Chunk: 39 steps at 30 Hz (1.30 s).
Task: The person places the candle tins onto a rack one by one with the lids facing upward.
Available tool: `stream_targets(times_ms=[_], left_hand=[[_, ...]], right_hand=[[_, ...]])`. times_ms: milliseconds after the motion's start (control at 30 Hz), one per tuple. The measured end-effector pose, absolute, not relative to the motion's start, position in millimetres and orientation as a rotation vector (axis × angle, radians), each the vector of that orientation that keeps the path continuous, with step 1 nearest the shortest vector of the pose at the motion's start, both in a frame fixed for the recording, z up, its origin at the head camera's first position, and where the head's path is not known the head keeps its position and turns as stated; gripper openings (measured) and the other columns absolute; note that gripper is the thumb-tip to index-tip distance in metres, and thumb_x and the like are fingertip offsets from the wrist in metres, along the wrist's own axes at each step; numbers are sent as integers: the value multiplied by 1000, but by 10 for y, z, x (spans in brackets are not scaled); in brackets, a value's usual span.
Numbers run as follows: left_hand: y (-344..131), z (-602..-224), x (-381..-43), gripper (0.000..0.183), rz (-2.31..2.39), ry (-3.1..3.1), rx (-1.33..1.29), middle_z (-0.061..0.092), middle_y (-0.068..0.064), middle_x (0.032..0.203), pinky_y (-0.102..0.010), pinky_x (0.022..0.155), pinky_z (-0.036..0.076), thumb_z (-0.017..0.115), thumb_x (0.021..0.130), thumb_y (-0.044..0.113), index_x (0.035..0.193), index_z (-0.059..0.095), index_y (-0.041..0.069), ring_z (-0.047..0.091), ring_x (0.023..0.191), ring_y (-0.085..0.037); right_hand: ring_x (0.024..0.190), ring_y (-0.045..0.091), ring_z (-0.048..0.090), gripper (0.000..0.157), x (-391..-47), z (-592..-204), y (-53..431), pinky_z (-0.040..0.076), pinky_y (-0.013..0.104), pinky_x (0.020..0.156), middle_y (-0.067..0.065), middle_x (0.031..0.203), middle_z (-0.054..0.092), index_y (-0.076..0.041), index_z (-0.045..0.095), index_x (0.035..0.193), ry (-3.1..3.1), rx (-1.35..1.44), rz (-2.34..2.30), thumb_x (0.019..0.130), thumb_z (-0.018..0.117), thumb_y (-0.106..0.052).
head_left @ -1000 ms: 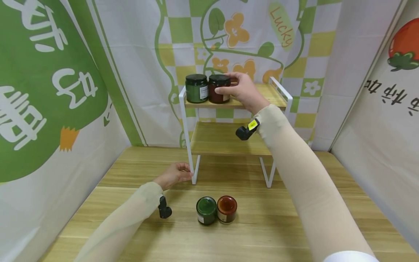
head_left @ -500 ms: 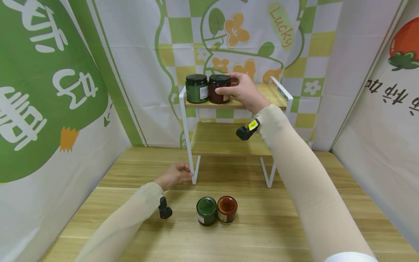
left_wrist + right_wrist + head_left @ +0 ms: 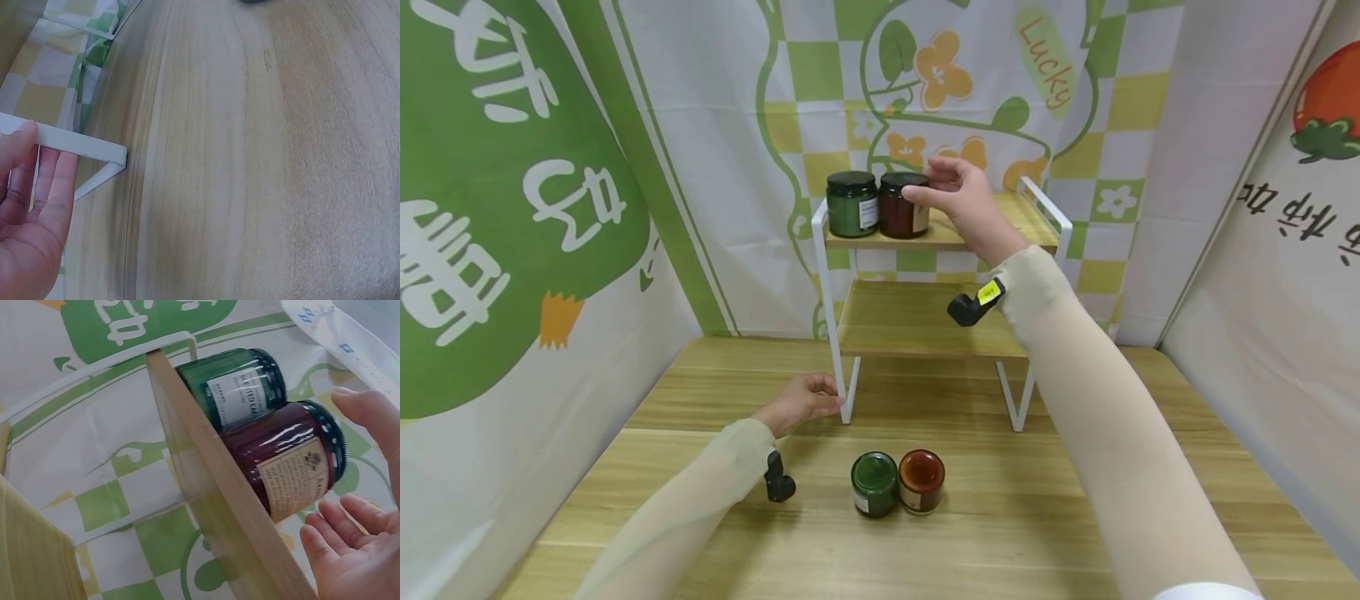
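Note:
A dark red scented candle jar (image 3: pixel 897 215) and a green candle jar (image 3: pixel 847 215), both with black lids, stand side by side at the left of the rack's top shelf (image 3: pixel 943 239). My right hand (image 3: pixel 967 202) is beside the red jar, its thumb and fingers spread; in the right wrist view a gap shows between the red jar (image 3: pixel 284 465) and the fingers (image 3: pixel 347 519). Low at the left, my left hand (image 3: pixel 805 403) pinches the rack's white front leg (image 3: pixel 81 144) between thumb and fingers.
On the table (image 3: pixel 1000 533) in front of the rack, a small green jar (image 3: pixel 874 483) and a small amber jar (image 3: pixel 921 481) sit next to each other. The rack has a lower wooden shelf (image 3: pixel 917 317). Printed fabric (image 3: pixel 722 125) hangs around the table's back and sides.
My right hand has let go of the red candle jar and drawn slightly up and right, fingers opening. The jars stay in place, and my left hand keeps its hold on the leg.

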<state>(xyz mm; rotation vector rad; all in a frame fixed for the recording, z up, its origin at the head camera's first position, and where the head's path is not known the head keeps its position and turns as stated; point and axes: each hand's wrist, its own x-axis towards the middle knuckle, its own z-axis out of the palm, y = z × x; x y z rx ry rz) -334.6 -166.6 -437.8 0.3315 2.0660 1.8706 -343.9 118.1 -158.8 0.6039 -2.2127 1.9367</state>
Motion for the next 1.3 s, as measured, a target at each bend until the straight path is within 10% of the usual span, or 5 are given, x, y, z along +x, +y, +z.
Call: stream_targets(times_ms=[733, 1300], left_hand=[[-1669, -4358, -3343, 9, 1842, 2095, 338, 54, -5, 96, -31, 91, 56, 58, 93, -5, 99, 52, -3, 61, 92, -17], [-1663, -4373, -3357, 10, 1855, 2082, 321, 55, -4, 96, -36, 93, 55, 59, 93, -5, 99, 53, 0, 61, 90, -16]], right_hand=[[124, 28, 50, 56, -2818, -1759, 1666, 50, 23, 99, 10, 122, 55, 4, 44, 133, -1705, 892, 2053, 83, 69, 8], [124, 17, 52, 65, -2445, -2658, 1795, 43, 28, 108, 6, 129, 55, 10, 41, 133, -1820, 1182, 1827, 74, 67, 23]])
